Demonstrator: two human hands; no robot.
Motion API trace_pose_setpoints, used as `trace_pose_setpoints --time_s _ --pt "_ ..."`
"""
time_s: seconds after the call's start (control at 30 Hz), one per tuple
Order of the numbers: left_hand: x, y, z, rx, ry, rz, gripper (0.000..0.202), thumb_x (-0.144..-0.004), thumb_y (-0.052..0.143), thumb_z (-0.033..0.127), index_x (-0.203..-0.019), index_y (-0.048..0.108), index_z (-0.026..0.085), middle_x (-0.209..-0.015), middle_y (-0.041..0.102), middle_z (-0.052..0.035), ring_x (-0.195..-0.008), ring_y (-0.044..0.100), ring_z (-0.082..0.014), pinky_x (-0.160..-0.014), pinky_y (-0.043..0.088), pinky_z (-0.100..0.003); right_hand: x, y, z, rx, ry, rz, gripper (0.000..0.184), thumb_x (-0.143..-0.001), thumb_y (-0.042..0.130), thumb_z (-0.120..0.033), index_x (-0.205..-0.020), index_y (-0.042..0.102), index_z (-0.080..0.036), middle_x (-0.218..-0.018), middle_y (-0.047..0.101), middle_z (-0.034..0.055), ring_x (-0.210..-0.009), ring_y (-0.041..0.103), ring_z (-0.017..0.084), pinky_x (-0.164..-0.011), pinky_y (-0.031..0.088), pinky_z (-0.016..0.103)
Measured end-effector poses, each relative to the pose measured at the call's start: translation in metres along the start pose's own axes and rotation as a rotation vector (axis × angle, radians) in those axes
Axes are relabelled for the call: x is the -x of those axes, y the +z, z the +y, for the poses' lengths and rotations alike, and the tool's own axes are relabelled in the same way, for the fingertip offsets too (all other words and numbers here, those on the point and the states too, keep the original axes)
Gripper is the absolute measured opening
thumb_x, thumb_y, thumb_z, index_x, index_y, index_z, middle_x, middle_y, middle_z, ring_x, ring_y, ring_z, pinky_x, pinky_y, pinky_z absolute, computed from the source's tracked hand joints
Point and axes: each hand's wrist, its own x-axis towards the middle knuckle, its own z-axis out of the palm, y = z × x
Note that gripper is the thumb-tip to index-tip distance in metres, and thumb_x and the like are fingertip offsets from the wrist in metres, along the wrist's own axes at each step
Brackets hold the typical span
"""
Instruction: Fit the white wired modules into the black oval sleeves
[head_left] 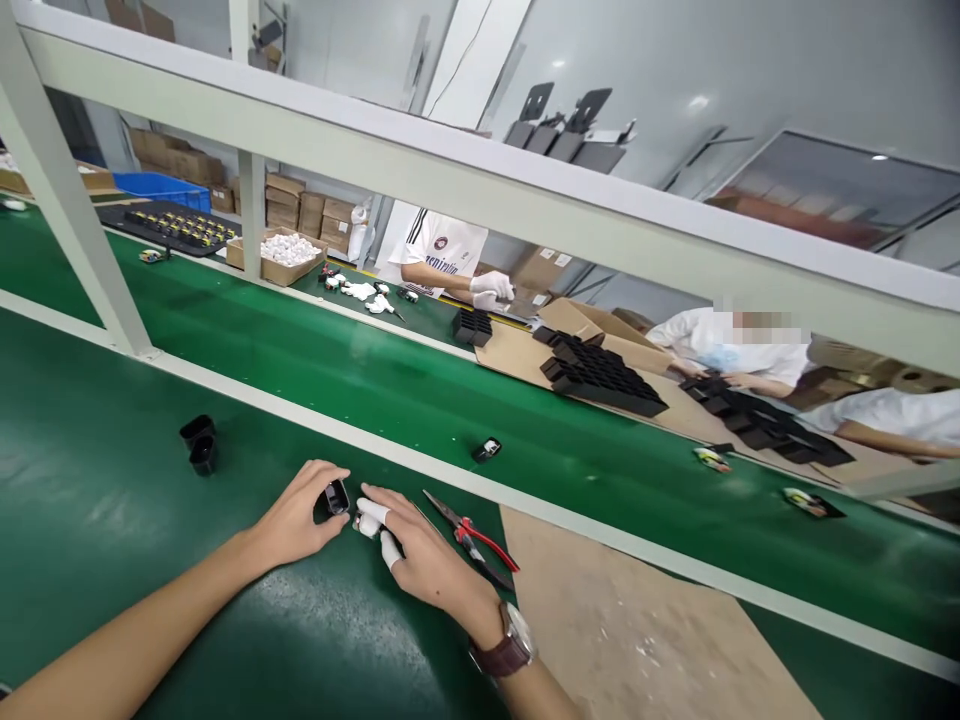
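My left grip (300, 515) is clamped on a small black case (337, 498), and my right grip (427, 555), white covers (390, 550) on its thumb and a finger, is closed around a small white part (367, 525) just beside that case. Just right of my right grip, red-handled pliers (463, 529) lie on the green tabletop (112, 480); farther out, two more black cases (202, 457) sit left of my left grip.

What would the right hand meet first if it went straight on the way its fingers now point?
Probably the small black plastic-looking cup held in the left hand, though depth between the two is unclear.
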Motion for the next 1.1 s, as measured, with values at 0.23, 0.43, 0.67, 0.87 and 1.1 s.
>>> trace_pose_setpoints --time_s 0.23,0.43,0.67,0.87,1.1 --pt "0.002 -0.007 0.012 -0.11 -0.168 -0.097 0.077 -0.083 0.085 0.046 -0.148 0.048 0.028 -0.134 0.059 -0.01 -0.113 0.066 -0.0305 -0.097 0.058 -0.047 0.019 0.016 -0.009 0.227 0.101 0.224 0.043 -0.099 0.062 -0.02 -0.141 0.055 -0.02 -0.138 0.062 0.0148 -0.127 0.059 0.033 -0.106 0.056 0.056" --pt "0.001 -0.024 0.017 0.002 -0.152 -0.375 0.08 -0.083 0.085 0.044 -0.152 0.045 0.033 -0.135 0.06 -0.0077 -0.092 0.065 -0.0213 -0.084 0.059 -0.037 0.023 0.035 -0.004 0.203 0.095 0.362 0.043 -0.101 0.056 -0.015 -0.143 0.049 -0.021 -0.126 0.066 0.013 -0.116 0.061 0.03 -0.097 0.059 0.051" --pt "-0.002 -0.019 0.022 -0.002 0.0 -0.281 0.05 -0.095 0.074 0.028 -0.141 0.057 0.029 -0.13 0.065 -0.0092 -0.12 0.059 -0.0285 -0.104 0.053 -0.047 0.023 0.024 -0.019 0.038 0.0 0.611 0.051 -0.096 0.057 -0.008 -0.144 0.049 -0.024 -0.119 0.063 0.0121 -0.109 0.062 0.027 -0.091 0.059 0.05" --pt "0.004 -0.01 0.024 0.014 0.023 -0.301 0.074 -0.099 0.063 0.014 -0.163 0.032 0.036 -0.138 0.061 -0.0094 -0.131 0.056 -0.0262 -0.112 0.053 -0.046 0.028 0.021 -0.03 0.026 -0.124 0.567 0.07 -0.092 0.061 0.0 -0.155 0.041 -0.022 -0.128 0.062 0.0155 -0.117 0.059 0.029 -0.093 0.059 0.05" --pt "0.009 -0.007 0.023 0.022 -0.036 -0.336 0.082 -0.098 0.06 0.01 -0.166 0.021 0.038 -0.145 0.057 -0.0091 -0.134 0.057 -0.0244 -0.114 0.053 -0.046 0.029 0.021 -0.029 0.055 -0.093 0.539 0.072 -0.094 0.062 -0.002 -0.159 0.036 -0.019 -0.126 0.064 0.0161 -0.115 0.06 0.029 -0.092 0.06 0.049"
